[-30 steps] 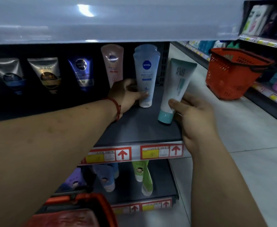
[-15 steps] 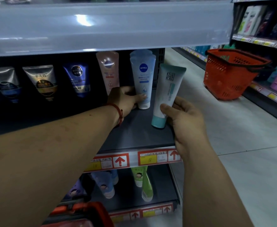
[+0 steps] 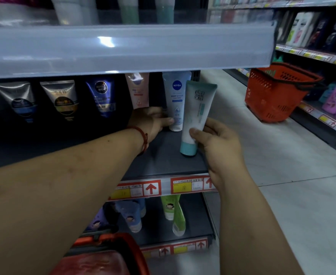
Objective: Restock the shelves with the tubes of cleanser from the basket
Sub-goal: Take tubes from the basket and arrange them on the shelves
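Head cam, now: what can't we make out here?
Head view only:
- left hand: fingers hidden behind the Nivea tube; grip unclear.
- near basket: cut off by the bottom edge; contents unseen.
- price labels: print blurred.
- teal-capped tube in right hand: label text too small.
- top-shelf tubes: cut by top edge, blurred.

The red basket is cut off by the bottom edge, the left hand hides the foot of the pink tube at the back of the shelf, and the price labels on its front edge are too blurred to read.
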`<control>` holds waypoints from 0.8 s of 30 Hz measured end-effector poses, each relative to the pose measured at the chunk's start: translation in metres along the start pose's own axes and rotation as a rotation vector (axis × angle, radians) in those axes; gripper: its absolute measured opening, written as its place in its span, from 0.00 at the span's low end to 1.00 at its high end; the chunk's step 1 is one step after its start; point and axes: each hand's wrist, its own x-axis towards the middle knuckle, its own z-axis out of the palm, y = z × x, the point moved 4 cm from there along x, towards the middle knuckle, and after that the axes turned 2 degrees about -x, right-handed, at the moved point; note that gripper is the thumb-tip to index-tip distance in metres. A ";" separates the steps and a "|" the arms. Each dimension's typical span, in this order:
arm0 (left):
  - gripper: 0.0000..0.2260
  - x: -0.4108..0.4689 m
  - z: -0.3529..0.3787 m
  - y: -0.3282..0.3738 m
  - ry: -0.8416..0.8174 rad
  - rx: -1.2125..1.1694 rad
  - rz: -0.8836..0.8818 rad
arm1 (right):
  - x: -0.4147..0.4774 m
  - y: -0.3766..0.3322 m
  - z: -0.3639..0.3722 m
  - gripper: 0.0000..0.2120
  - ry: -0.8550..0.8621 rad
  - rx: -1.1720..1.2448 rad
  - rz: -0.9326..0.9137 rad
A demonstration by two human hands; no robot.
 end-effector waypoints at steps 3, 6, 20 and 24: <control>0.18 -0.025 -0.013 0.006 0.017 -0.044 -0.013 | -0.025 -0.009 0.007 0.14 -0.041 -0.104 -0.008; 0.14 -0.064 -0.031 0.013 -0.008 -0.092 -0.028 | -0.062 -0.019 0.015 0.14 -0.101 -0.189 0.002; 0.11 -0.203 -0.118 0.099 -0.345 -0.190 -0.128 | -0.191 -0.117 0.051 0.15 -0.215 -0.340 -0.090; 0.13 -0.219 -0.120 0.149 -0.451 -0.186 -0.058 | -0.191 -0.168 0.057 0.16 -0.172 -0.335 -0.164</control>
